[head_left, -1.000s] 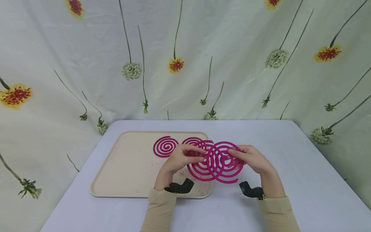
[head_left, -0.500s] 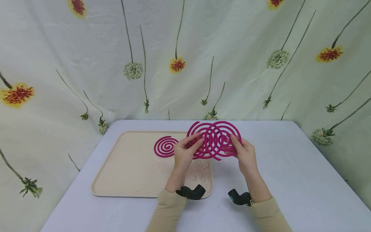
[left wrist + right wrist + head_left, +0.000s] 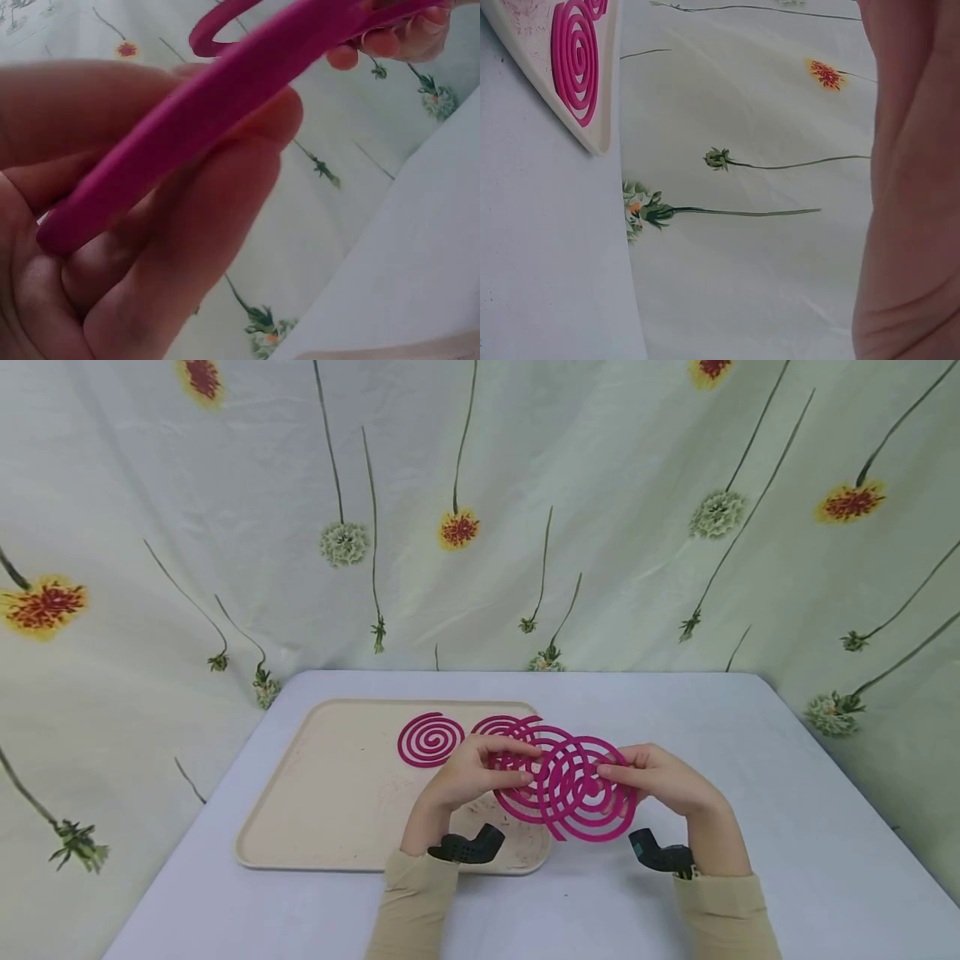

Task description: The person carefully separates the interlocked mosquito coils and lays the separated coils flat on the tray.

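Observation:
Two overlapping magenta mosquito coils are held up in the air above the tray's right edge. My left hand [image 3: 463, 772] pinches the left mosquito coil [image 3: 172, 139] between thumb and fingers, its strip lying across the fingers in the left wrist view. At the other side, my right hand [image 3: 671, 777] grips the right mosquito coil [image 3: 592, 787] near its centre. The rings of both coils cross in the middle; whether they interlock or just overlap I cannot tell. In the right wrist view only a blurred part of the right hand shows, and its fingertips are out of sight.
A beige tray [image 3: 322, 793] lies on the white table [image 3: 750, 735], with reddish crumbs on its right part. On it rest a mosquito coil [image 3: 431, 740] and another coil [image 3: 577, 60], partly hidden behind the held ones. A flowered cloth [image 3: 615, 527] hangs behind the table.
Both hands rose with the coils, then came back down. The right coil has turned, its loose end now pointing down near the middle, and my right hand sits slightly farther right and lower.

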`<action>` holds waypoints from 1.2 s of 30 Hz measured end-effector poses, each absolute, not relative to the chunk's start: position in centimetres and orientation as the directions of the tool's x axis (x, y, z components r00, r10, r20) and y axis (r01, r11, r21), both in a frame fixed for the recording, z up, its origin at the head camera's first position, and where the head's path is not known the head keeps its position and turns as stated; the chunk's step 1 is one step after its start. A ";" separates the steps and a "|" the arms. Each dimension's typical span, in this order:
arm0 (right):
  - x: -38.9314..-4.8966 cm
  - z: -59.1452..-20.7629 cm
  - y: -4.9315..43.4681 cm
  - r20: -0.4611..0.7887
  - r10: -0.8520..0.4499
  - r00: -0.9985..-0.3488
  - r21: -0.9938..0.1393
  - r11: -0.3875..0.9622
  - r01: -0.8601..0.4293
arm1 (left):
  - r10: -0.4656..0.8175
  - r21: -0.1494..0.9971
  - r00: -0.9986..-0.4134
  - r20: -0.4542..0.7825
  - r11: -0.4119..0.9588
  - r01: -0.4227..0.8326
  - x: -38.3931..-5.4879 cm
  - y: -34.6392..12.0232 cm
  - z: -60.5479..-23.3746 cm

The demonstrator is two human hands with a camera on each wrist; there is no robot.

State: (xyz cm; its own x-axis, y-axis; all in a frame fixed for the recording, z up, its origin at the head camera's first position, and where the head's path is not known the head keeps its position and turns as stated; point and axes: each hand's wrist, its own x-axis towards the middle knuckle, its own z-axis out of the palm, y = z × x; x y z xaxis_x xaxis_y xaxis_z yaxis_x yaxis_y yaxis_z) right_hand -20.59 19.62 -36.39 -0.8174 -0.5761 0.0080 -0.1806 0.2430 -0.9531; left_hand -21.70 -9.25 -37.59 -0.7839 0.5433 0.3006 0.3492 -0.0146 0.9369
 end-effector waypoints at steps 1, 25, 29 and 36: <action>-20.6 -36.4 19.7 0.018 -0.588 -0.809 -0.950 0.242 -0.196 | 0.553 0.934 -0.777 0.301 -0.006 0.357 -21.7 -9.1 -37.6; -20.7 -36.2 16.9 0.155 0.046 -0.987 -0.987 0.051 -0.153 | 0.229 0.898 -0.869 0.438 -0.161 0.410 -21.5 -6.1 -37.8; -20.6 -36.1 19.1 0.127 -0.170 -0.977 -0.979 0.138 -0.151 | 0.346 0.898 -0.831 0.436 -0.117 0.423 -21.6 -7.8 -37.8; -20.9 -36.6 20.7 0.084 -0.479 -0.874 -0.953 0.216 -0.211 | 0.644 0.901 -0.681 0.348 -0.028 0.433 -21.7 -9.1 -37.6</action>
